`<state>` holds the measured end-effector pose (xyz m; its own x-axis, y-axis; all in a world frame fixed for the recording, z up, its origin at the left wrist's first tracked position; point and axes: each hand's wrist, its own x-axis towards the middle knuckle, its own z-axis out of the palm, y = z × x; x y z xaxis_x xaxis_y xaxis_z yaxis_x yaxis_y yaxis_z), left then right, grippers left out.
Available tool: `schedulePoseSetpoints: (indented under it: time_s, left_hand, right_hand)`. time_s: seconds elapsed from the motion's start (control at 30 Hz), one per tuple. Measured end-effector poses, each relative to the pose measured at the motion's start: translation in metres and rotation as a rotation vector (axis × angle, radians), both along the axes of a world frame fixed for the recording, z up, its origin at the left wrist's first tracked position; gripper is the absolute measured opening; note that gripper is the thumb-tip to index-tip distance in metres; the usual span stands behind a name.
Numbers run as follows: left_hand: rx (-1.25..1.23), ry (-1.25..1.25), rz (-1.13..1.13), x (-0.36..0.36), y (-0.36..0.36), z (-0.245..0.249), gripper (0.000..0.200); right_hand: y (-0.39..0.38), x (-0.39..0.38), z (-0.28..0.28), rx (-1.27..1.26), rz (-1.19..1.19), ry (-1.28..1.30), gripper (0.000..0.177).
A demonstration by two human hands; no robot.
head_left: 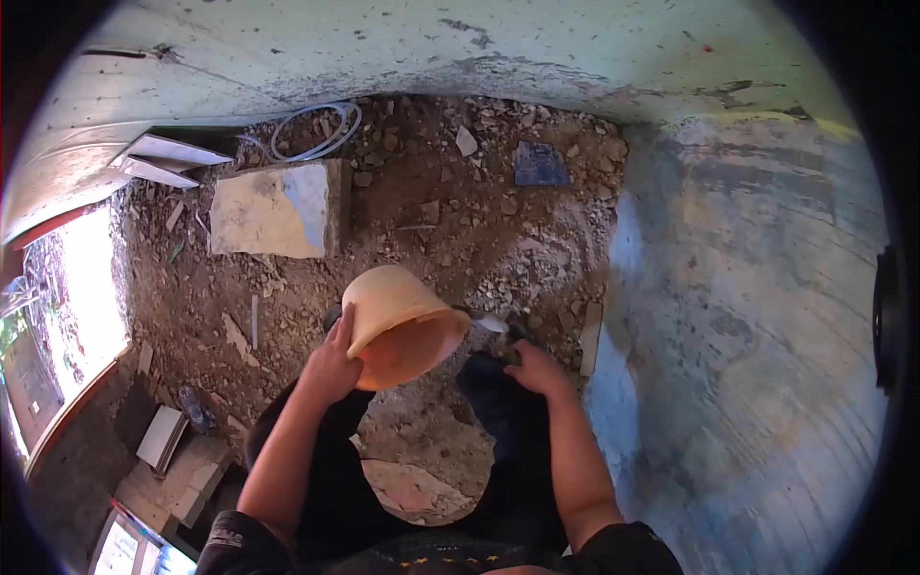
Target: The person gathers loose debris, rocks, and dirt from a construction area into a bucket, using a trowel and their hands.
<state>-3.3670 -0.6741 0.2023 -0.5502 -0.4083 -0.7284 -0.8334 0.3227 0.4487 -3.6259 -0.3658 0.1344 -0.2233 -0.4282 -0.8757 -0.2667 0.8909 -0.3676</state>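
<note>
An orange plastic bucket [395, 292] is tilted on its side above the dirt floor, its opening facing down toward my legs. My left hand [333, 364] grips its rim on the left side. To the right of the bucket, my right hand [533, 366] is closed round the dark handle of a tool whose pale metal blade [492, 325] points at the bucket. The rest of the tool is too small to make out. Inside the bucket only the reddish inner wall shows.
Rubble and loose dirt [412, 201] cover the floor. A broken masonry block [259, 213] lies at the upper left, beside a coiled hose [311, 153]. A blue fragment [541, 164] lies near the back wall. A blue wall [747, 316] rises on the right.
</note>
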Motion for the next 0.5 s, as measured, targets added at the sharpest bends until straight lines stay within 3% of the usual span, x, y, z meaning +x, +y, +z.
schedulePoseSetpoints:
  time_s: [0.07, 0.13, 0.2, 0.23, 0.27, 0.33, 0.37, 0.43, 0.47, 0.5]
  left_hand:
    - [0.019, 0.026, -0.076, 0.001, -0.017, -0.001, 0.090]
    - [0.078, -0.085, -0.156, -0.002, -0.020, 0.005, 0.089]
    - [-0.012, -0.058, -0.239, -0.010, -0.012, 0.009, 0.088]
    - [-0.056, -0.185, -0.355, -0.020, -0.006, 0.019, 0.089]
    - [-0.104, -0.293, -0.466, -0.032, -0.003, 0.022, 0.091]
    - [-0.155, -0.237, -0.496, -0.039, -0.002, 0.025, 0.090]
    - [-0.195, -0.198, -0.528, -0.042, -0.002, 0.023, 0.090]
    - [-0.212, -0.159, -0.536, -0.048, -0.013, 0.016, 0.090]
    - [-0.163, -0.129, -0.553, -0.047, -0.010, 0.016, 0.091]
    - [-0.180, -0.128, -0.562, -0.047, -0.009, 0.012, 0.091]
  right_hand:
    - [-0.012, -0.018, -0.001, 0.059, 0.207, -0.019, 0.054]
    - [-0.037, -0.021, 0.009, 0.041, 0.259, 0.007, 0.053]
    - [-0.058, -0.035, 0.011, 0.026, 0.325, 0.045, 0.051]
    - [-0.071, -0.043, 0.007, -0.064, 0.444, 0.037, 0.048]
    - [-0.084, -0.061, -0.004, -0.150, 0.565, 0.054, 0.045]
    - [-0.124, -0.123, -0.057, -0.300, 0.658, 0.005, 0.038]
    - [-0.152, -0.154, -0.066, -0.311, 0.515, 0.041, 0.035]
    - [-0.197, -0.208, -0.113, -0.262, 0.483, 0.615, 0.025]
    - [-0.214, -0.207, -0.086, -0.217, 0.330, 0.771, 0.023]
    - [-0.227, -0.227, -0.097, -0.085, 0.354, 0.824, 0.024]
